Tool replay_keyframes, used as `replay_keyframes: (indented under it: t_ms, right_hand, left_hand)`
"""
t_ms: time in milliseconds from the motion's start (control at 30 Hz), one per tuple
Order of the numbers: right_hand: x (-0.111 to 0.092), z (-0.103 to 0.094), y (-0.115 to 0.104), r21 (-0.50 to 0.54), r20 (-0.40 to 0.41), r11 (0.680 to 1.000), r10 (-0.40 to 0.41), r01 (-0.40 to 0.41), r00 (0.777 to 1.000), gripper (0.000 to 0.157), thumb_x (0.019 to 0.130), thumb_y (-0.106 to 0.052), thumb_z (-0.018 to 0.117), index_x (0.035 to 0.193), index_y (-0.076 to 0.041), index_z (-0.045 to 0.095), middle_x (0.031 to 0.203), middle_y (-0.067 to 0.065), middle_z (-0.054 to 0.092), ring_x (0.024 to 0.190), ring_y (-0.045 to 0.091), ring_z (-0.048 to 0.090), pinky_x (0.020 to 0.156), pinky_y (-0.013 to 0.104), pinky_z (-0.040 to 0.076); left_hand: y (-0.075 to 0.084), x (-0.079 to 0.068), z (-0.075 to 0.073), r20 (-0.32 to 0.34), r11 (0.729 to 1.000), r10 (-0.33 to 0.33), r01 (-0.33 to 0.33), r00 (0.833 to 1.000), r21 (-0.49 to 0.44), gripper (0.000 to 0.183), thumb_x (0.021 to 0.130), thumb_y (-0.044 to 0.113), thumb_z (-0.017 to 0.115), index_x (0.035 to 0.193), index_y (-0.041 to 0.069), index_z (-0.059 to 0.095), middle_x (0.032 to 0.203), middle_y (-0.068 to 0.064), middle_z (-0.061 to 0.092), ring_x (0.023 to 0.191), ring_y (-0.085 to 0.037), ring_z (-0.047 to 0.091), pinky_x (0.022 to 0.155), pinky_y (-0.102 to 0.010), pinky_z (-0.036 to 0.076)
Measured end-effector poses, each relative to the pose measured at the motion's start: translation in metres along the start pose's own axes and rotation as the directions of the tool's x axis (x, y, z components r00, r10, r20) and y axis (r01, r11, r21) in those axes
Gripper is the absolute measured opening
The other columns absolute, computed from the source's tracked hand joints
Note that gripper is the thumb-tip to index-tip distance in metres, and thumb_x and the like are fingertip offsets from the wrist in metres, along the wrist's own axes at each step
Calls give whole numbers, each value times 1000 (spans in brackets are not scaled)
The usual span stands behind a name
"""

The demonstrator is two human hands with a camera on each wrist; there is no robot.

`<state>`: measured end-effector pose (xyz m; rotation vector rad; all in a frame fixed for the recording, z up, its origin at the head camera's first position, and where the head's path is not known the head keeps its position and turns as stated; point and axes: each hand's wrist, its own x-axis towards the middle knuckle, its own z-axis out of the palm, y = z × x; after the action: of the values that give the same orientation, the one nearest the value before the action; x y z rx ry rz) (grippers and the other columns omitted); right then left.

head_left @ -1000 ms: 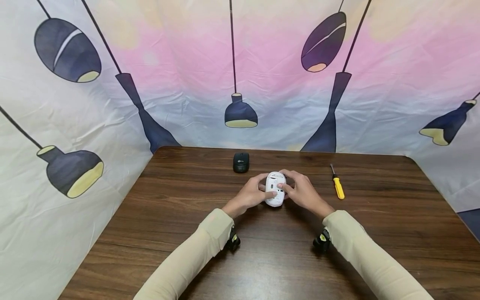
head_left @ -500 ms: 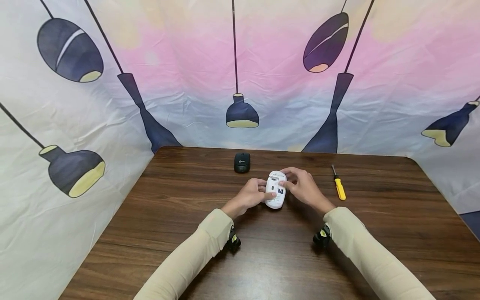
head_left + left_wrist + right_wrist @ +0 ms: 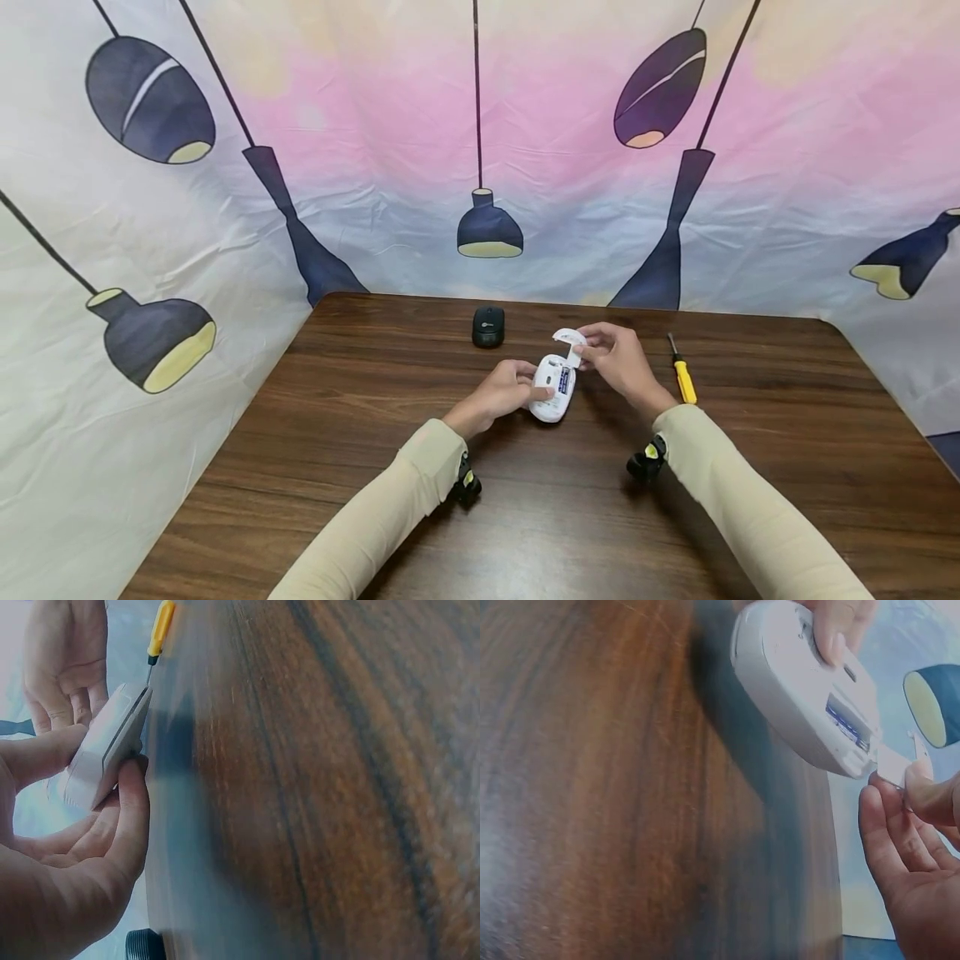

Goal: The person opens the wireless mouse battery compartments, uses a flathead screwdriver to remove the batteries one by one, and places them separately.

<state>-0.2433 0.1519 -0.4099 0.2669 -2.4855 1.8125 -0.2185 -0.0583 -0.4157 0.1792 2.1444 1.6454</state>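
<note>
My left hand (image 3: 501, 393) grips a white computer mouse (image 3: 553, 410) by its sides, underside up, with the thumb across the bottom. In the right wrist view a battery (image 3: 845, 724) with a blue label lies in the mouse's open slot. Between thumb and fingers, my right hand (image 3: 622, 360) pinches the white battery cover (image 3: 572, 338), a curved piece with a narrow tongue. The tongue's end is right at the mouse's far edge. In the left wrist view the mouse (image 3: 105, 754) is tilted, held over the table.
Toward the back of the dark wooden table (image 3: 360, 467) rests a black mouse (image 3: 488, 327). A screwdriver (image 3: 684, 382) with a yellow handle lies to the right of my right hand. A printed cloth (image 3: 375, 167) hangs behind the table.
The cover has come off the mouse's underside, drawn away and to the right by my right hand, so the battery slot now shows. My left hand keeps hold of the mouse.
</note>
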Motion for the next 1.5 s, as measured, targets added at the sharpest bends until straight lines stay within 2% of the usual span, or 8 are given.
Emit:
replay_keyframes:
  t_ms: [100, 200, 433, 667, 767, 933, 1033, 1500]
  right_hand:
    - [4, -3, 2, 24, -22, 1000, 15, -15, 1000, 29, 93, 5, 70, 121, 12, 64, 97, 24, 67, 71, 11, 68, 74, 44, 65]
    - [6, -6, 6, -24, -34, 1000, 19, -20, 999, 28, 93, 3, 71, 119, 11, 66, 97, 24, 67, 69, 12, 68, 72, 43, 66]
    - [10, -10, 17, -222, -19, 975, 20, -24, 1000, 25, 92, 3, 72, 116, 10, 69, 93, 21, 69, 66, 21, 70, 65, 37, 65]
    - [20, -10, 24, -355, -16, 934, 38, -41, 999, 22, 89, 1, 76, 110, 9, 71, 90, 20, 69, 66, 22, 70, 59, 28, 63]
    - [23, -10, 24, -415, -23, 909, 42, -47, 999, 22, 90, -3, 76, 109, 7, 72, 91, 19, 70, 71, 24, 69, 61, 32, 62]
    - [27, -9, 24, -500, -43, 864, 46, -61, 998, 25, 93, -11, 75, 114, 3, 73, 101, 20, 72, 90, 34, 66, 77, 46, 57]
    - [31, -10, 26, -525, -49, 848, 59, -76, 997, 27, 95, -13, 73, 117, 3, 73, 106, 22, 71, 97, 37, 65, 84, 52, 54]
    - [46, -12, 31, -561, -26, 820, 123, -116, 992, 29, 99, -13, 65, 120, 7, 69, 116, 25, 67, 111, 41, 60, 98, 57, 49]
  left_hand:
    - [0, -1, -1, 3, 1000, 1, -1, 1000, -15, 45, 93, 9, 73, 130, -9, 56, 100, -12, 73, 85, -15, 67, 74, -26, 59]
    - [0, -2, -3, 0, 1000, -1, 1, 1000, -16, 47, 94, 11, 72, 133, -9, 55, 102, -11, 73, 86, -15, 67, 75, -27, 60]
    - [1, -7, -5, 4, 999, 12, -12, 1000, -53, 51, 96, 9, 69, 139, -11, 49, 108, -14, 69, 87, -16, 67, 79, -30, 62]
    - [0, -8, -6, 2, 997, 4, -4, 1000, -79, 51, 98, 10, 67, 141, -10, 48, 112, -16, 66, 87, -16, 67, 77, -31, 64]
    - [0, -8, -6, 4, 996, 1, -1, 1000, -93, 45, 98, 9, 67, 136, -10, 52, 110, -16, 67, 86, -16, 67, 77, -30, 64]
    - [-2, -6, -4, 7, 994, 2, -2, 1000, -109, 37, 97, 8, 68, 128, -11, 58, 106, -15, 68, 83, -14, 67, 76, -29, 64]
    - [-3, -5, -4, 10, 994, 6, -5, 1000, -107, 36, 97, 8, 68, 126, -11, 59, 106, -15, 69, 82, -14, 67, 75, -29, 64]
    - [-2, -6, -4, 23, 995, 14, -11, 1000, -100, 38, 98, 8, 67, 129, -10, 58, 107, -15, 68, 85, -14, 67, 78, -30, 63]
